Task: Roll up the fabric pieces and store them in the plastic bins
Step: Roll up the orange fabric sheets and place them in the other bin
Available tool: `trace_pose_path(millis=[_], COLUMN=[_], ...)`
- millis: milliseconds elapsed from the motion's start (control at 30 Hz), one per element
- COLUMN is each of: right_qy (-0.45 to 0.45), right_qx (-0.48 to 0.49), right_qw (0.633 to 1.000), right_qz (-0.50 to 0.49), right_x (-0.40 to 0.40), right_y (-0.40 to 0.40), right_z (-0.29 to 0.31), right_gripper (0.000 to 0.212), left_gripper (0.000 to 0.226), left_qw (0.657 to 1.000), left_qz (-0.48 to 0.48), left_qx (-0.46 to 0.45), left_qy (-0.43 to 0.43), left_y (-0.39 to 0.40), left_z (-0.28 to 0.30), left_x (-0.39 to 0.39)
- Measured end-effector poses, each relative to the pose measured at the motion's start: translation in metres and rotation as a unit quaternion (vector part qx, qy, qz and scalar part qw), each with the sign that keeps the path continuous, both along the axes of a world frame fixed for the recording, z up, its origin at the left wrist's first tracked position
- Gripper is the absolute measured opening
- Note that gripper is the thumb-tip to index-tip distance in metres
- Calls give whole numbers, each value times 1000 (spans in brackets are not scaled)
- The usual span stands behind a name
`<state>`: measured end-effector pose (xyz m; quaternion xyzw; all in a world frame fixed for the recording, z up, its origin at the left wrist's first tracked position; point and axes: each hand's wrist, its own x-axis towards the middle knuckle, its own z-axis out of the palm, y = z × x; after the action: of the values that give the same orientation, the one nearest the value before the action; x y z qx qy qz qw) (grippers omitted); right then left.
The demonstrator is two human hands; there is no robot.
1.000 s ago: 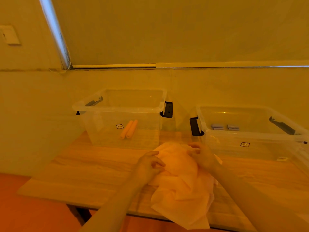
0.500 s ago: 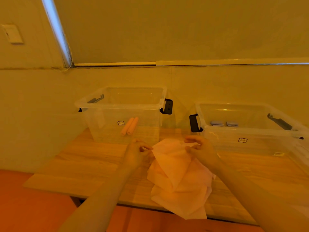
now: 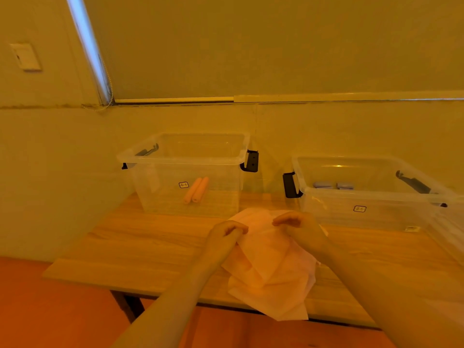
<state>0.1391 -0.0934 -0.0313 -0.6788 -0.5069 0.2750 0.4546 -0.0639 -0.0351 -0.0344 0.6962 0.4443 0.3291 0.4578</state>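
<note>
A crumpled orange fabric piece [image 3: 271,267] lies on the wooden table [image 3: 150,247], its lower corner hanging over the front edge. My left hand [image 3: 223,237] pinches the fabric's upper left edge. My right hand [image 3: 301,229] has curled fingers at the upper right edge and holds it. The left clear plastic bin [image 3: 185,162] holds two orange fabric rolls [image 3: 197,189]. The right clear bin [image 3: 371,197] holds two blue-grey rolls [image 3: 332,185].
Both bins stand at the back of the table against the wall and have black handles [image 3: 251,161]. The table's front edge [image 3: 175,295] runs just below my forearms. An orange floor lies below it.
My hands have drawn closer together along the fabric's top edge. The fabric's upper part has shifted a little toward the bins.
</note>
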Motion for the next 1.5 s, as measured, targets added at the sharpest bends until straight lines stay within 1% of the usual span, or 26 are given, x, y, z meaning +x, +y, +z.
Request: trace_pose_path(millis=[67, 133, 233, 333, 467, 633, 767, 967, 1067, 1233, 1400, 1500], right_qy=[45, 64, 60, 55, 42, 55, 69, 47, 63, 98, 138, 138], right_qx=[5, 9, 30, 53, 84, 119, 157, 224, 252, 294, 347, 367], right_qw=[999, 998, 998, 997, 995, 991, 985, 973, 965, 950, 926, 918], right_qz=[-7, -7, -4, -6, -17, -25, -9, 13, 20, 39, 54, 56], right_x=[0, 0, -5, -13, -25, -36, -41, -47, -49, -52, -60, -62], right_y=[-2, -4, -7, -8, -5, 6, 17, 36, 47, 61, 61, 61], right_z=[3, 8, 21, 36, 63, 104, 144, 208, 240, 307, 381, 412], right_gripper=[25, 20, 15, 15, 16, 16, 18, 19, 18, 23, 14, 9], left_gripper=[18, 16, 13, 21, 29, 29, 26, 24, 23, 26, 24, 23], left_qw=[1000, 999, 999, 996, 989, 987, 979, 965, 959, 946, 923, 914], left_qz=[11, 27, 33, 20, 36, 48, 52, 72, 85, 65, 57, 64], left_qx=[3, 1, 37, 83, 137, 155, 192, 247, 266, 303, 347, 363], left_qy=[-15, -27, -8, 13, 30, -4, -34, -46, -51, -96, -156, -171], left_y=[0, 2, 8, 14, 23, 37, 56, 78, 82, 90, 101, 107], left_z=[5, 13, 29, 49, 79, 122, 161, 221, 252, 312, 383, 415], left_x=[1, 0, -5, -10, -13, -19, -29, -41, -46, -53, -54, -52])
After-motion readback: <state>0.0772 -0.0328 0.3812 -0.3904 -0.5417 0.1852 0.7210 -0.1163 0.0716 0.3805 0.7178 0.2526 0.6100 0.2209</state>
